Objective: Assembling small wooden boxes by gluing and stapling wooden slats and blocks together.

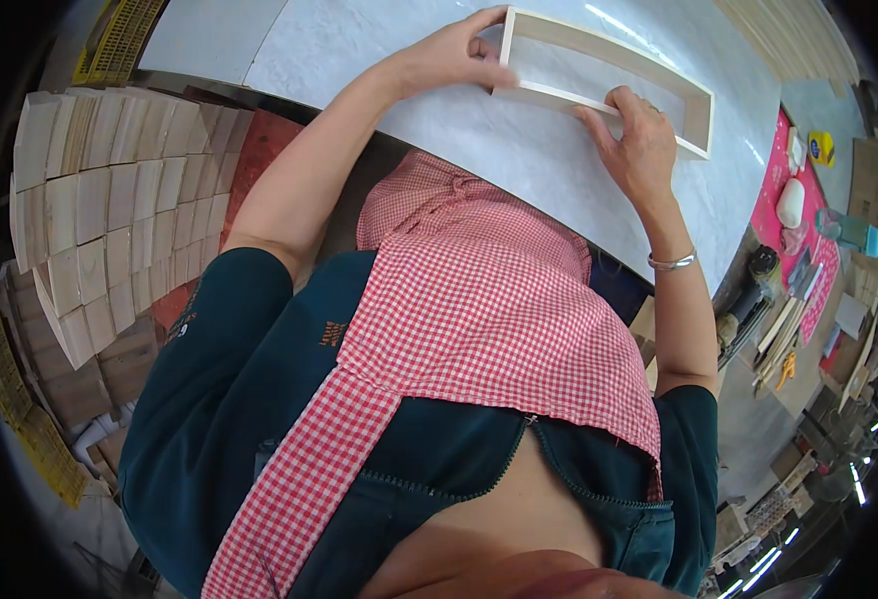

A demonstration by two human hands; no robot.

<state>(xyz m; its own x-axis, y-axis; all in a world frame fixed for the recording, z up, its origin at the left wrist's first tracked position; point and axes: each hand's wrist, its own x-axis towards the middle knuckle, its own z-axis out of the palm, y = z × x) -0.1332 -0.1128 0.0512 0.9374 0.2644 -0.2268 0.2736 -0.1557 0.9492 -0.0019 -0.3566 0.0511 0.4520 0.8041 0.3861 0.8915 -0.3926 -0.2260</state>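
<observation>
A long, narrow frame of pale wood (598,45) lies at the far side of the view on a grey-white marbled table (439,135). The tabletop shows through its middle. My left hand (446,58) is closed about its left end, the thumb at the near corner and the index finger along the far one. Farther right, my right hand (640,145) pinches the near long side, fingers over its top edge and thumb outside. That wrist wears a silver bangle (671,262).
Stacked wooden blocks (119,200) rise in rows at my left, beside a yellow crate (119,40). Thin wooden strips (798,35) lie at the far right. Past the table's right edge, a pink-covered surface (773,185) carries small items and a blue-green bottle (848,232).
</observation>
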